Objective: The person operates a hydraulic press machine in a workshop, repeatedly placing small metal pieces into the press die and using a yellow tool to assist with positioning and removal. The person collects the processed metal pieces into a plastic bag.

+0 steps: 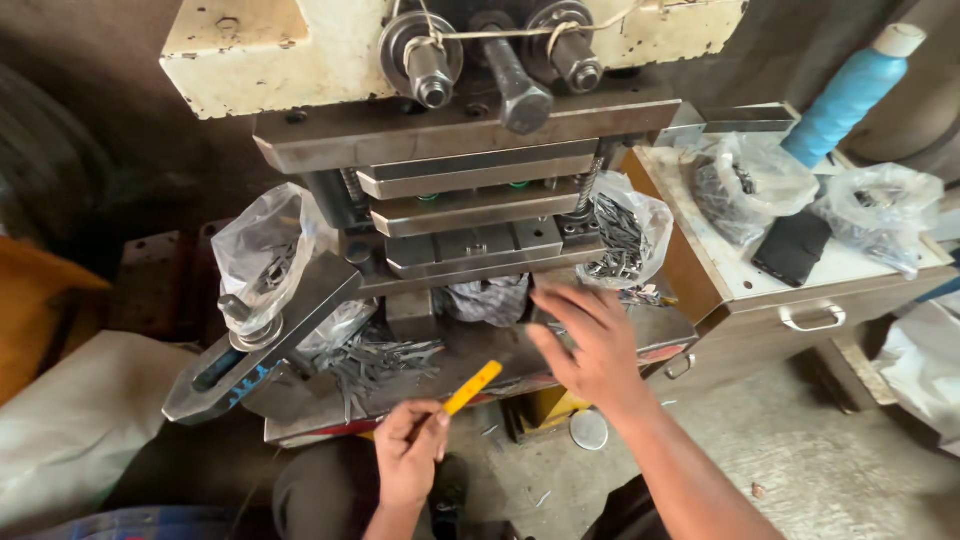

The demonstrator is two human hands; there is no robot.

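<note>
Yellow stick [473, 387], slim and flat, sits low in the frame's centre, pinched in the left hand [410, 452], its tip angled up toward the press [470, 215]. The right hand [590, 340] hovers with fingers spread, grasping nothing, over the grey steel surface [480, 350]. Thin dark metal strips [375, 362] lie scattered there. Two clear plastic bags [262, 255] flank the stacked steel plates.

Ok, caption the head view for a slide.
Left hand holds a yellow stick; right hand reaches toward the press.

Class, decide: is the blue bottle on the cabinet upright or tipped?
Tipped: the blue bottle leans, its white cap up and right of its base.
</note>
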